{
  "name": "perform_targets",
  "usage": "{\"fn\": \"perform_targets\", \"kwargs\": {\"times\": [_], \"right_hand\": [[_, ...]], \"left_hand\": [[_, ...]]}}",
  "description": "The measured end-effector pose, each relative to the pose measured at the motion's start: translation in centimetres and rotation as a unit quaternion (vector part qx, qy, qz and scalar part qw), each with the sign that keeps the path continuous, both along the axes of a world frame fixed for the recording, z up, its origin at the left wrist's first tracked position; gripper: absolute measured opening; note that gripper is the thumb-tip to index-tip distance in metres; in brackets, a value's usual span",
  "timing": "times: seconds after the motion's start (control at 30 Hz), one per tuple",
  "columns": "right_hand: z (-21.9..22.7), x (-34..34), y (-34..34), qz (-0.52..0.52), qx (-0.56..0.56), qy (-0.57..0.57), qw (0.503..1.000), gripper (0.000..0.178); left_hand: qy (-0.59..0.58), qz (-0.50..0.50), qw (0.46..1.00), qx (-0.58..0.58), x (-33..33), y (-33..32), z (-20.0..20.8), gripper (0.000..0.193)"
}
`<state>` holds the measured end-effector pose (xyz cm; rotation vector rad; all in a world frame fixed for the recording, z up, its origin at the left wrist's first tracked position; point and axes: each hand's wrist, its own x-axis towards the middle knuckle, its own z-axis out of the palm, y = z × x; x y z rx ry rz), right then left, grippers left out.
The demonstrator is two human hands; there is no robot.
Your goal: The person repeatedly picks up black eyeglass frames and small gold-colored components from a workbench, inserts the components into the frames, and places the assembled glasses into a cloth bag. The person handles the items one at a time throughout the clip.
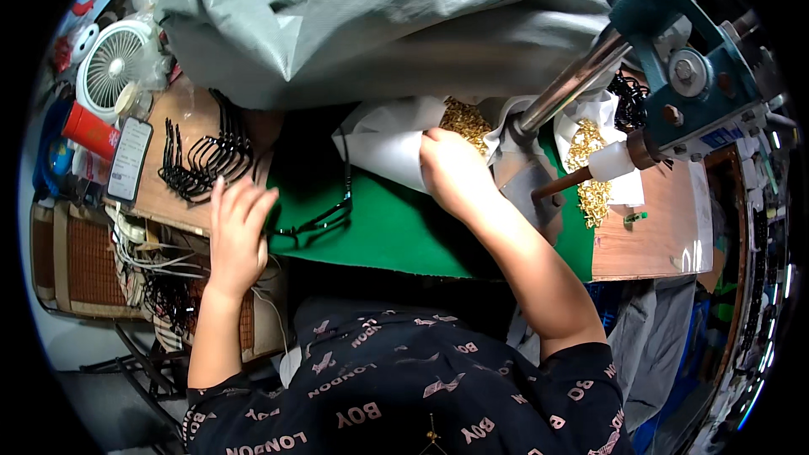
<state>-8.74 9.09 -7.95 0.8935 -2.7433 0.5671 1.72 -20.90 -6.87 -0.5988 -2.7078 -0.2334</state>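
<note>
My left hand (238, 232) is above the table's left front edge, fingers loosely spread. Just beyond its fingertips stands a row of black eyeglass frames (211, 156). One single black eyeglass frame (318, 221) is over the green cloth (396, 240), its near end reaching the side of my left hand; any contact is unclear. My right hand (455, 170) is closed at the white paper (383, 139), beside a pile of small gold metal parts (465, 124). Its fingertips are hidden, so anything pinched there cannot be made out.
At the right, a bench press (674, 76) with a metal column leans over a second pile of gold parts (590, 173). A grey cover (388, 34) drapes along the back. A phone (129, 160), a red container (91, 131) and a white fan (116, 67) are at the left.
</note>
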Motion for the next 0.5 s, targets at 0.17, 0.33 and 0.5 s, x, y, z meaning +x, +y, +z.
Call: {"fn": "perform_targets", "kwargs": {"times": [0.17, 0.33, 0.5], "right_hand": [[0.1, 1.1, 1.7, -0.089, -0.090, 0.037, 0.991, 0.012], [-0.6, 0.9, 2.1, -0.074, -0.027, 0.029, 0.996, 0.008], [1.0, -1.2, 2.6, -0.125, 0.036, 0.085, 0.988, 0.006]], "left_hand": [[-0.099, 0.028, 0.995, -0.005, 1.2, 5.5, 4.4, 0.076], [-0.083, 0.030, 0.994, 0.064, -1.0, 9.6, 1.6, 0.065], [0.074, -0.010, 0.987, 0.143, -4.6, 12.3, 1.8, 0.048]]}}
